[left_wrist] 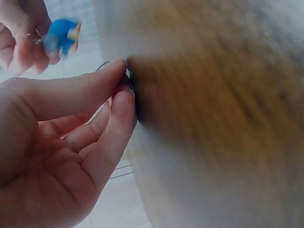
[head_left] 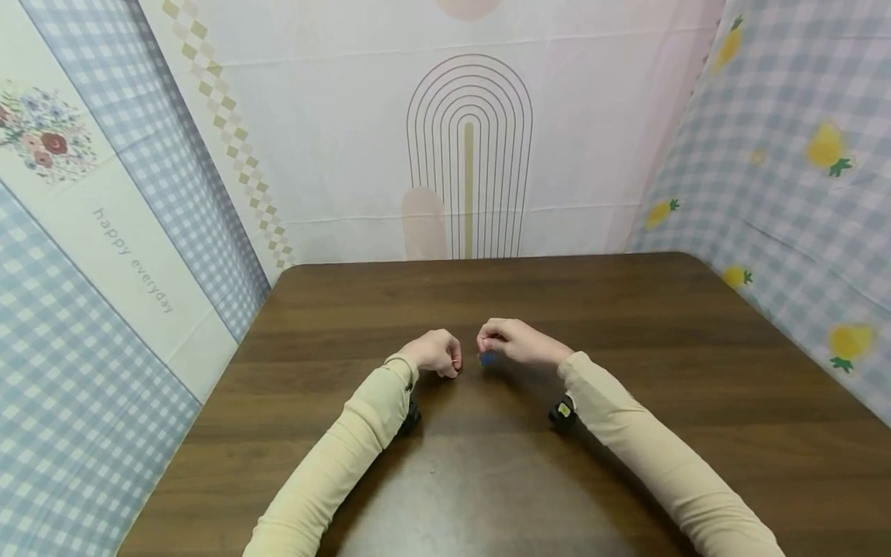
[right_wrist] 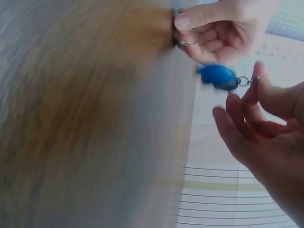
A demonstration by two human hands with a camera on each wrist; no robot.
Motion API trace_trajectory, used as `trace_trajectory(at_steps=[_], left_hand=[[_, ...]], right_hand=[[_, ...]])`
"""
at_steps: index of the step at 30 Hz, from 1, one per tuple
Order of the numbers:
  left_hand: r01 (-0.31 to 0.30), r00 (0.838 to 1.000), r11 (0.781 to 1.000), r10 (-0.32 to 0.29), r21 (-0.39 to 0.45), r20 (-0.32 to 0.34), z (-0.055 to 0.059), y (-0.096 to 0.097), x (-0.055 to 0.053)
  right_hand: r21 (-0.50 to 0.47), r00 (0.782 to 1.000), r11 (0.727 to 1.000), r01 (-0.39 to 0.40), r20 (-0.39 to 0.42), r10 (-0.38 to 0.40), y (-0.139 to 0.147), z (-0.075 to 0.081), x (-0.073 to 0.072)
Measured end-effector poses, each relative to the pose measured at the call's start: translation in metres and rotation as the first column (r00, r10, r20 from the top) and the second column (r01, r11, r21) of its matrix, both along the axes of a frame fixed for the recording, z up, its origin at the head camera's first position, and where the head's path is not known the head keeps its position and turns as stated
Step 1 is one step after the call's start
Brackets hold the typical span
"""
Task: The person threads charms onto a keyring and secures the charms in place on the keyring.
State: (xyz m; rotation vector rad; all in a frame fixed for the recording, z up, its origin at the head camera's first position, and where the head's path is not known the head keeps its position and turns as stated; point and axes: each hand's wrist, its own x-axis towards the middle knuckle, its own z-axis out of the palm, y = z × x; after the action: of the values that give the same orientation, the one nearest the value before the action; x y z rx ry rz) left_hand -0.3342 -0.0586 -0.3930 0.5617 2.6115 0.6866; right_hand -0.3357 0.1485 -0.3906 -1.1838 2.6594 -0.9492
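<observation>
Across the desk [head_left: 557, 294], I see the right hand [head_left: 518, 340] with its grip pinched on the short metal link [right_wrist: 244, 81] of a small blue charm [right_wrist: 218, 77]. The charm hangs just below those fingertips, above the wood; its long axis runs nearly upright, linked end up, yellowish tip pointing down. Facing it, the left hand [head_left: 433, 352] pinches a thin metal ring [right_wrist: 190, 44] right at the desk's surface; whether the dark patch beside it is an object or shadow, I can't tell. The two hands are near each other, not touching.
</observation>
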Motion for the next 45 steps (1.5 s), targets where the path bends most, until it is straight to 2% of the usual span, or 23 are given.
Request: trace_trajectory(at_steps=[3,7,13,17,21,26,29,34,39,45], left_hand=[[0.001,1.000,1.000,-0.001,0.004,-0.004,0.001,0.000,0.000],[-0.006,1.000,1.000,0.005,0.023,0.007,0.000,0.001,0.000],[-0.012,0.999,0.999,0.011,0.047,0.035,-0.002,0.002,-0.001],[-0.011,0.998,0.997,0.007,0.072,0.056,0.001,0.002,-0.003],[-0.001,0.995,0.993,-0.011,0.122,0.095,0.003,0.002,-0.006],[0.016,0.990,0.974,-0.046,0.226,0.130,0.002,0.003,-0.007],[0.006,0.990,0.958,-0.047,0.288,0.135,0.003,0.004,-0.008],[-0.025,0.995,0.924,-0.016,0.382,0.102,0.007,0.003,-0.011],[-0.026,0.999,0.893,0.015,0.449,0.028,0.014,0.003,-0.015],[-0.050,0.995,0.859,0.089,0.509,-0.053,0.019,0.003,-0.015]], right_hand=[[-0.056,0.996,0.998,-0.034,0.080,0.038,0.000,-0.001,-0.002],[-0.115,0.975,0.992,-0.051,0.208,0.075,0.000,-0.006,-0.004],[-0.153,0.965,0.988,0.013,0.260,0.028,0.001,-0.008,-0.007],[-0.157,0.968,0.986,0.053,0.250,-0.013,0.001,-0.001,-0.005],[-0.144,0.981,0.987,0.072,0.188,-0.044,0.001,0.000,-0.008],[-0.175,0.990,0.978,0.114,0.107,-0.096,-0.001,-0.007,-0.015],[-0.215,0.986,0.965,0.148,0.102,-0.129,-0.003,-0.009,-0.017],[-0.257,0.975,0.942,0.216,0.115,-0.192,-0.005,-0.003,-0.017],[-0.282,0.955,0.913,0.295,0.121,-0.271,-0.005,0.007,-0.016],[-0.321,0.938,0.882,0.344,0.083,-0.336,-0.001,0.016,-0.013]])
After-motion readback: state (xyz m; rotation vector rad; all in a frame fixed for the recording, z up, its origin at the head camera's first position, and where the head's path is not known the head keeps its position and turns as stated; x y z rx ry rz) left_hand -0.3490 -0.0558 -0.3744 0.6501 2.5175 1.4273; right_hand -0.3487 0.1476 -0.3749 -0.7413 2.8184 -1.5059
